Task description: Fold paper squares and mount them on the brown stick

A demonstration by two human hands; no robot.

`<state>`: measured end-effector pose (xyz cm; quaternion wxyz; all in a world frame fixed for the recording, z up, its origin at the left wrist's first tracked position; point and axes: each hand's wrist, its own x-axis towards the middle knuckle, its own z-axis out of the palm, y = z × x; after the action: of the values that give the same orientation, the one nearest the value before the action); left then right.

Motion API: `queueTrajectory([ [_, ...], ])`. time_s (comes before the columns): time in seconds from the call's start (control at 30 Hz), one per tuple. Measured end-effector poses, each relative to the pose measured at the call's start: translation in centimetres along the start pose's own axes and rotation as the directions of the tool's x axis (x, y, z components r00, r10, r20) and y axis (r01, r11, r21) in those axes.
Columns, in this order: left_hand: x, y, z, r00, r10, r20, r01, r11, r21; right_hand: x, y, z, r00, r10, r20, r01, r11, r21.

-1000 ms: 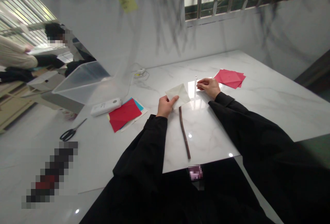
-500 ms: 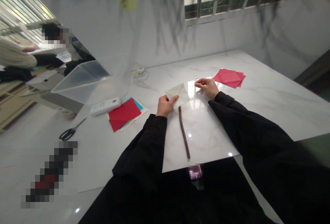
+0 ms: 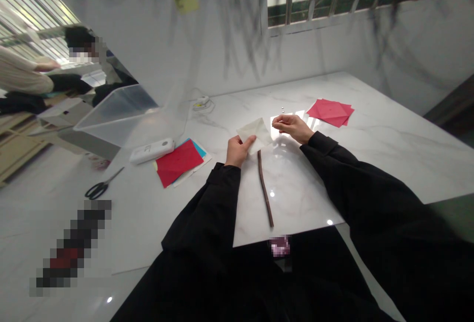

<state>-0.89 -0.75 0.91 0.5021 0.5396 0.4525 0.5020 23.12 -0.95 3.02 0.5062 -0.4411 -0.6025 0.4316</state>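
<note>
My left hand (image 3: 237, 151) grips the lower left edge of a cream sheet of paper (image 3: 258, 132), thumb on top. Creases run across this sheet, which is held just over the table. To its right is my right hand (image 3: 293, 127), fingers pinched together and pointing toward the paper; whatever sits between the fingertips is too small to name. Just beyond that hand, a couple of tiny shiny bits (image 3: 283, 110) lie on the table. A thin brown stick (image 3: 265, 188) rests below the paper, running toward the table's near edge.
Red papers (image 3: 331, 112) lie at the back right. On the left are a stack of coloured papers (image 3: 180, 161), a white device (image 3: 152, 150), black-handled scissors (image 3: 98, 190) and a clear plastic box (image 3: 118, 114). A cable (image 3: 203, 103) runs by the wall. Another person sits far left.
My right hand has moved left, nearer the cream paper, with its fingers still pinched. My left hand keeps its hold on the paper. The view has shifted slightly.
</note>
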Motion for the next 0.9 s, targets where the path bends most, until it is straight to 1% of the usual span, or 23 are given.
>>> queueTrajectory([
  [0.17, 0.0, 0.0, 0.0, 1.000, -0.002, -0.013, 0.002, 1.000, -0.015, -0.1, -0.3, 0.5, 0.994, -0.080, 0.069, 0.082, 0.996, -0.027],
  [0.33, 0.0, 0.0, 0.1, 1.000, -0.016, 0.006, 0.016, 0.999, -0.031, 0.1, 0.3, 0.9, 0.979, -0.178, 0.103, 0.188, 0.977, -0.105],
  [0.57, 0.0, 0.0, 0.1, 0.999, -0.003, 0.032, 0.003, 1.000, -0.011, -0.1, 0.8, 1.6, 0.967, -0.210, 0.142, 0.232, 0.958, -0.167],
  [0.77, 0.1, 0.0, 0.2, 0.998, -0.012, 0.067, 0.013, 1.000, -0.016, -0.4, 0.8, 2.8, 0.966, -0.228, 0.122, 0.248, 0.951, -0.183],
  [0.9, 0.1, 0.0, 0.2, 0.995, -0.012, 0.096, 0.015, 1.000, -0.025, -0.5, 0.7, 3.3, 0.962, -0.247, 0.119, 0.267, 0.943, -0.198],
])
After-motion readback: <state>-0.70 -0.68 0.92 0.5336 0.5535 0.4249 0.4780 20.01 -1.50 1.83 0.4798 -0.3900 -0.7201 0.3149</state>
